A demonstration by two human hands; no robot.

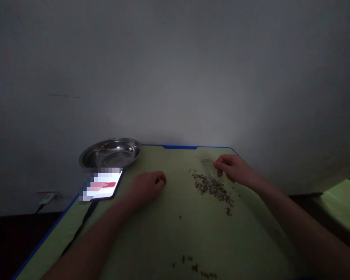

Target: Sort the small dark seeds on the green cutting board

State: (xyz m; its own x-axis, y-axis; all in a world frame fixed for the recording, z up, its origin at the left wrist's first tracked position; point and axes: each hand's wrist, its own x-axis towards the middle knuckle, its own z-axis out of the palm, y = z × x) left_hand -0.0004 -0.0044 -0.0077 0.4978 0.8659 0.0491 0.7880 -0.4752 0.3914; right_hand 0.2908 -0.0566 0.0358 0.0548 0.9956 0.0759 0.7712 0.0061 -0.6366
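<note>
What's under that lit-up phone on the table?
Pale green tabletop shows beside the phone, and a dark cord at its near edge. Anything directly beneath is covered.

This looks like a plain room indoors, perhaps in a home, though its exact kind cannot be told. A bare grey wall (175,77) with a thin dark mark (63,95) stands right behind a pale green surface (151,241) edged in blue, and the light is dim. A shiny metal basin (113,153), the sort found in a household, sits at the surface's far left corner, next to a lit screen device (106,184). A white plug or adapter (47,198) with a dark cord shows low by the wall.
</note>
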